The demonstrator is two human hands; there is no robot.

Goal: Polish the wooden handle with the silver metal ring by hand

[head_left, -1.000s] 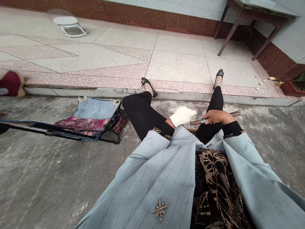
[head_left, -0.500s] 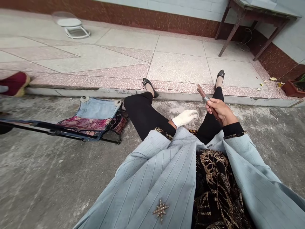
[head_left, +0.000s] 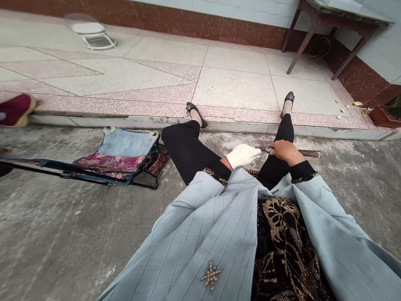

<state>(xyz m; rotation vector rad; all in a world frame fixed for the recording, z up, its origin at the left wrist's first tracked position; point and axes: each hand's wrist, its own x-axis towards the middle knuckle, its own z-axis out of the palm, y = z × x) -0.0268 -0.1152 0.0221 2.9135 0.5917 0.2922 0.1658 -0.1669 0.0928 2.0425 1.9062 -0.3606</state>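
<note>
A brown wooden stick (head_left: 309, 153) lies level in front of me, over my right thigh. Silvery wire (head_left: 268, 149) is wound around it between my hands. My right hand (head_left: 285, 151), bare, is closed over the stick just right of the wire, and the stick's cut end juts out beyond the wrist. My left hand (head_left: 243, 156), in a white knitted glove, is closed at the stick's left end. The glove hides that end.
A folding chair (head_left: 125, 142) with denim and floral cloth stands to my left. Beyond the raised tiled step (head_left: 234, 90) are a white stool (head_left: 94, 35), a wooden table (head_left: 326, 14) and a planter (head_left: 387, 115). Someone's red shoe (head_left: 17, 109) shows at far left.
The stick has swung from tilted upward to level. My right hand has turned palm down over it, and my gloved left hand has closed on its left end.
</note>
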